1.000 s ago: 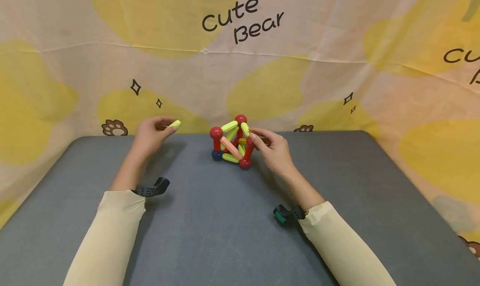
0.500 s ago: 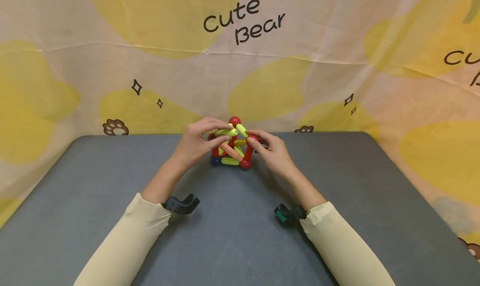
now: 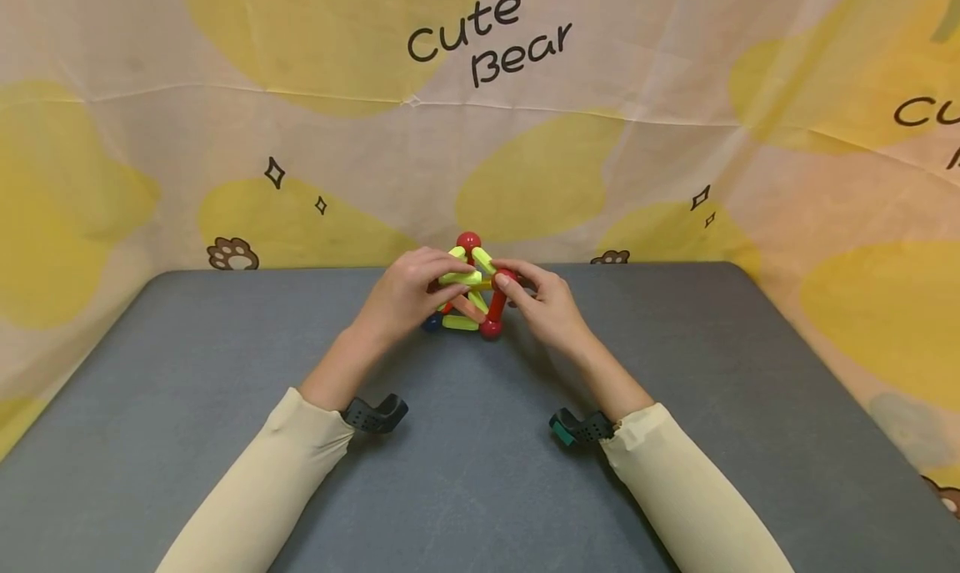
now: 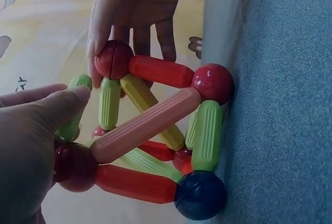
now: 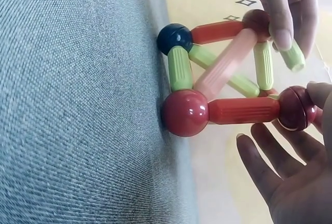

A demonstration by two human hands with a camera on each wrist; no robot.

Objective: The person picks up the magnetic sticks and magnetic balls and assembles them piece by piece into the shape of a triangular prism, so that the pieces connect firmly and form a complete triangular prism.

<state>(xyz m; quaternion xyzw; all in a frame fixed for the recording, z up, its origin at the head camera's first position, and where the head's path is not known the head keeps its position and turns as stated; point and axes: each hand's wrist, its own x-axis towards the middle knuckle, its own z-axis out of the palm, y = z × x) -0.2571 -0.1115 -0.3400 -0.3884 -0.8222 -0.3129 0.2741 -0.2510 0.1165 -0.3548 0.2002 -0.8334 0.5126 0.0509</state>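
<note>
Near the table's back edge stands a frame of magnetic rods and balls. A pink rod (image 4: 148, 125) slants across its front face. A dark blue ball (image 4: 201, 195) forms one bottom corner, and a red ball (image 3: 468, 241) tops the back. My left hand (image 3: 405, 294) pinches a light green rod (image 5: 293, 58) between thumb and fingers, one end close to the upper left red ball (image 4: 78, 167). With thumb and index finger, my right hand (image 3: 547, 306) holds the upper right red ball (image 5: 296, 108); below that ball runs an upright red rod (image 3: 497, 304).
The dark grey table (image 3: 465, 473) spreads out in front of the frame. Behind its back edge hangs a patterned cloth (image 3: 337, 139) with yellow patches and lettering. A dark wrist mount sits on each forearm, left (image 3: 375, 414) and right (image 3: 581, 427).
My left hand has moved right, bringing the light green rod from the frame's left side to its upper front. The right hand stays at the upper right ball; the frame has shifted slightly.
</note>
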